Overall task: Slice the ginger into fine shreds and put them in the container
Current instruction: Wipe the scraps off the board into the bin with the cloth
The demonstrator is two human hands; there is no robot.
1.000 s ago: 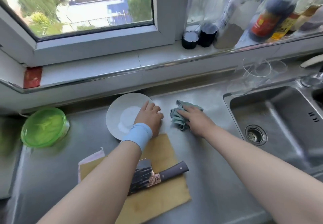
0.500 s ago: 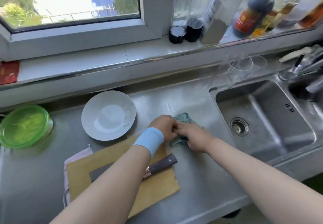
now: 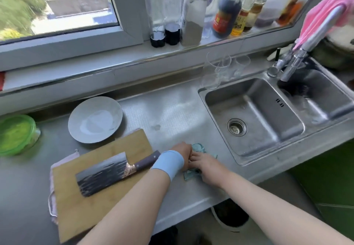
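Head view: bunching a teal cloth (image 3: 198,147) on the steel surface (image 3: 172,114) just right of the cutting board (image 3: 80,206), with left hand (image 3: 183,153) and right hand (image 3: 206,166) touching each other, each grip curling tight onto the fabric. Wearing a pale blue wristband (image 3: 168,161) on the left wrist, just past the board's right edge. Showing the cleaver (image 3: 103,174) lying flat on the board, handle pointing right. Showing a grey plate (image 3: 95,119) just behind the board, the green lidded container (image 3: 16,133) well to its left, and the sink (image 3: 277,122) well to its right.
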